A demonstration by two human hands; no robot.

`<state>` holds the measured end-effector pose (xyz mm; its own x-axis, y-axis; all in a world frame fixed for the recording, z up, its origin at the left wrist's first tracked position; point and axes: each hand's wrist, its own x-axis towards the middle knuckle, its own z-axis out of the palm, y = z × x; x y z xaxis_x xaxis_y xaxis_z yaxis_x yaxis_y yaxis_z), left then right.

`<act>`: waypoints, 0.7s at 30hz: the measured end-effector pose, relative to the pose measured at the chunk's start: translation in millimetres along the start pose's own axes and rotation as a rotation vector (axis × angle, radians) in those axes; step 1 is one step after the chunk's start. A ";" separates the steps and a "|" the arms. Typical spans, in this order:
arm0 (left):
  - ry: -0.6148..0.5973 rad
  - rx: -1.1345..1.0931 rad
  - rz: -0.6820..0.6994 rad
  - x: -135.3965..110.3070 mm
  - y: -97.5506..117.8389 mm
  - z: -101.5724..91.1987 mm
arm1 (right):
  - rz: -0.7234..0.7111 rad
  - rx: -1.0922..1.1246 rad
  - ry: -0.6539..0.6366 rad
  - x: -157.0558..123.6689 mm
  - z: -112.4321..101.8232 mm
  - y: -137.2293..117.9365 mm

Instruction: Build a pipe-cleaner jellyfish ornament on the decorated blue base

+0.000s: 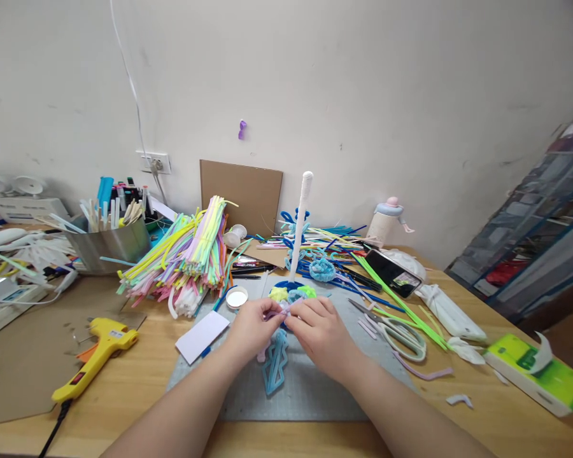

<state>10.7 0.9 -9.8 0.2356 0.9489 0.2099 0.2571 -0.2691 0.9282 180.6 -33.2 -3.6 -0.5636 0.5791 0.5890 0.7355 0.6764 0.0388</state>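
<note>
My left hand (pixel 258 327) and my right hand (pixel 321 331) meet over the grey cutting mat (pixel 334 397). Between their fingertips is a small piece of purple pipe cleaner (pixel 283 309), pinched from both sides and partly covered by the fingers. Just behind the fingers sit yellow and green fuzzy shapes (pixel 279 294) on a dark blue coiled base (pixel 282 284). A white wrapped stick (pixel 300 229) stands upright there. Below my hands lies a light blue zigzag pipe cleaner shape (pixel 274 366), with a pink bit (pixel 261 355) beside it.
Scissors (pixel 403 337) and a phone (pixel 394 272) lie to the right, near a green tissue pack (pixel 537 372). At left are a yellow glue gun (pixel 98 353), a metal pot of sticks (pixel 109 248) and a large pipe cleaner bundle (pixel 195 254). A white card (pixel 202 337) rests on the mat's edge.
</note>
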 end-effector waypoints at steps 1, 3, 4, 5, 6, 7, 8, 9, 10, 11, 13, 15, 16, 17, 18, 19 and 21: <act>-0.015 0.090 0.070 -0.9 1.2 -1.1 | -0.013 0.002 -0.014 0.4 -2.0 0.3; -0.050 0.280 0.224 -3.2 5.2 -2.7 | -0.018 0.037 -0.040 1.6 -7.6 1.8; -0.074 0.366 0.299 -4.6 8.0 -3.1 | -0.015 0.075 -0.057 2.5 -11.5 3.1; -0.104 0.434 0.365 -6.2 11.3 -3.3 | -0.007 0.127 -0.080 3.6 -16.0 4.8; -0.147 0.476 0.419 -8.0 14.9 -3.3 | 0.007 0.191 -0.107 4.7 -20.9 7.2; -0.201 0.493 0.456 -10.0 18.4 -3.3 | 0.026 0.265 -0.141 5.9 -25.9 10.0; -0.259 0.486 0.476 -12.0 21.7 -3.3 | 0.049 0.348 -0.176 7.0 -30.7 13.1; -0.317 0.462 0.477 -14.0 24.5 -3.3 | 0.069 0.446 -0.211 7.9 -34.8 16.6; -0.371 0.425 0.462 -15.9 26.7 -3.3 | 0.088 0.557 -0.246 8.7 -37.9 20.0; -0.416 0.380 0.433 -17.5 28.2 -3.3 | 0.108 0.676 -0.279 9.3 -39.9 23.1; -0.474 0.267 0.352 -19.8 29.5 -3.1 | 0.163 0.900 -0.330 9.6 -39.9 27.8; -0.510 0.117 0.263 -20.8 29.6 -2.5 | 0.255 1.065 -0.335 8.6 -34.9 29.6; -0.524 0.027 0.206 -20.8 29.6 -2.1 | 0.314 1.130 -0.317 7.7 -30.9 29.5; -0.534 -0.070 0.137 -20.7 29.5 -1.7 | 0.375 1.195 -0.291 6.7 -26.2 28.9; -0.539 -0.167 0.057 -20.4 29.5 -1.2 | 0.434 1.262 -0.263 5.7 -21.2 28.0; -0.542 -0.252 -0.027 -20.0 29.4 -0.9 | 0.489 1.321 -0.234 4.8 -16.1 27.2; -0.542 -0.361 -0.178 -18.5 28.8 -0.3 | 0.564 1.394 -0.177 3.6 -7.0 25.9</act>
<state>13.4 -24.4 13.1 0.6801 0.7313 -0.0520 0.0285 0.0446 0.9986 200.3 -16.7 5.2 -0.4489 0.8793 0.1591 -0.0118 0.1723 -0.9850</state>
